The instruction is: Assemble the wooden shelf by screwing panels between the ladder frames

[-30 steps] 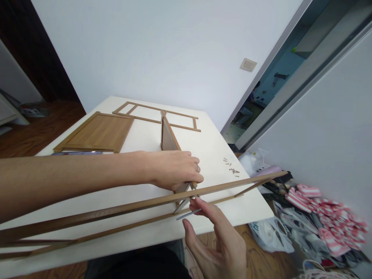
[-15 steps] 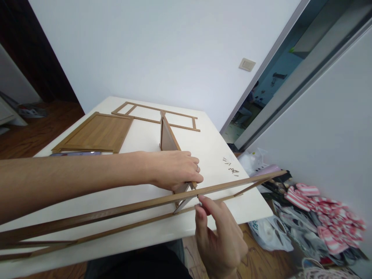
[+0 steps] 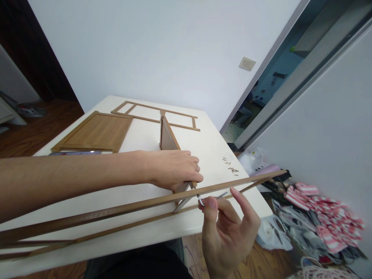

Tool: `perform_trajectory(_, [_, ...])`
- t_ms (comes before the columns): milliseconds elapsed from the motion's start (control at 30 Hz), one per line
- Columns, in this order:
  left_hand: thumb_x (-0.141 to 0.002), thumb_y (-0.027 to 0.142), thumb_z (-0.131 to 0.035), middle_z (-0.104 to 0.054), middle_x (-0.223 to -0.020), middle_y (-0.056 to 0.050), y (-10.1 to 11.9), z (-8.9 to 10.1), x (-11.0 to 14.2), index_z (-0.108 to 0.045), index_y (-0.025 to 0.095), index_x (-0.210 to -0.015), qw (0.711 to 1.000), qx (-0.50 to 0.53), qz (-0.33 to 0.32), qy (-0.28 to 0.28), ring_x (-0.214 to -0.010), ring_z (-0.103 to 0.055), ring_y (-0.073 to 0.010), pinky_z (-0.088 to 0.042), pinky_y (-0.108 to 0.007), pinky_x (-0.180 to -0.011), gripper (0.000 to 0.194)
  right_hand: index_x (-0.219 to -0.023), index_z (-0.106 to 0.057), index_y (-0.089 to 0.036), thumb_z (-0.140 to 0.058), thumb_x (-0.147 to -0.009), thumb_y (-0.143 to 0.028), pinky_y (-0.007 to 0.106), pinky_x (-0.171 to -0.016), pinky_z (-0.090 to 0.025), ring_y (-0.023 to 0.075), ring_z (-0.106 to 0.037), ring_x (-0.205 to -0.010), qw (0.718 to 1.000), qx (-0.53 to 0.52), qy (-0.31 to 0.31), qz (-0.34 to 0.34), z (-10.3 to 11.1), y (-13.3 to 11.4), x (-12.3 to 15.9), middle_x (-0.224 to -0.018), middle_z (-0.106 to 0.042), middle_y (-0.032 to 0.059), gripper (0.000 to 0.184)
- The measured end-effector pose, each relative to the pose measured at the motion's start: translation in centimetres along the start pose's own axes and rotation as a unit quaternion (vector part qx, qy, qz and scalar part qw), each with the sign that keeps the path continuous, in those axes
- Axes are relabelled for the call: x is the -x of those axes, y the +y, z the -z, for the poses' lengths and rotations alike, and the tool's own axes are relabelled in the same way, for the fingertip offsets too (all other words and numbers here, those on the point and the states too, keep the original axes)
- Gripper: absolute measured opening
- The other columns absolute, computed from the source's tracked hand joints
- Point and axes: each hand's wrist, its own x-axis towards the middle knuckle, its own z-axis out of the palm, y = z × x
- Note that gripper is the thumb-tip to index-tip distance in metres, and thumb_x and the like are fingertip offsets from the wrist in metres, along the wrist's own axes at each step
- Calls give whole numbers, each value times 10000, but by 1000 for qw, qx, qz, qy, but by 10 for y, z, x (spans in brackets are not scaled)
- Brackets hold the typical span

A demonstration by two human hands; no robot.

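Note:
My left hand (image 3: pixel 174 168) is wrapped over the top edge of an upright wooden panel (image 3: pixel 170 137), near its close end. That end meets the long rail of a wooden frame (image 3: pixel 116 212) standing on edge along the table's near side. My right hand (image 3: pixel 228 228) pinches a bent metal hex key (image 3: pixel 222 195) between thumb and fingers. The key's short end is at the rail's outer face, by the joint with the panel; whether it sits in a bolt head is too small to tell. The index finger is raised off the long arm.
On the white table (image 3: pixel 139 143) lie a slatted wooden panel (image 3: pixel 94 131), a second wooden frame (image 3: pixel 162 120) by the wall and several small bolts (image 3: pixel 232 169). A phone edge (image 3: pixel 75 153) shows beside the slatted panel. Bags and striped cloth (image 3: pixel 325 217) fill the floor at right.
My right hand has turned and opened out to the right, so the hex key's long arm now shows. My left hand and the wooden parts stay put.

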Motion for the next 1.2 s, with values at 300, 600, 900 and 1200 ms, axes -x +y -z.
perform_trajectory(300, [-759,-27,-617,-669,-719,-25,-1,-2,1,-461,227,-716,1000,-3,-4,5,-810,-602,-231,-371,-361,-669,301,-1314,-631,-173,-787,-853,-71,322,-829,-654,169,-745,-840,985,114,-18,125,22,25,1,-1010,-731,67,498])
perform_trajectory(600, [-733,-37,-620,-648,-675,-18,-2,-4,2,-417,229,-690,999,1,-16,35,-763,-592,-227,-360,-354,-642,337,-1053,-652,-172,-767,-921,-228,214,-596,-545,102,-619,-538,951,238,-89,178,29,13,-10,-680,-659,-32,184])
perform_trajectory(900, [-777,-22,-612,-675,-724,-24,1,0,1,-441,224,-695,1000,-3,5,-4,-794,-595,-224,-360,-360,-663,311,-642,-596,-203,-523,-1054,-225,191,-496,-416,60,-565,-423,974,124,-188,16,13,0,5,-502,-610,-62,419])
perform_trajectory(1200, [-803,-18,-600,-686,-766,-25,2,4,-1,-455,219,-706,999,-5,20,-41,-830,-601,-221,-392,-365,-710,294,-924,-657,-192,-545,-1049,-275,185,-517,-521,104,-667,-538,966,-19,-179,-185,5,-3,20,-622,-685,-30,187])
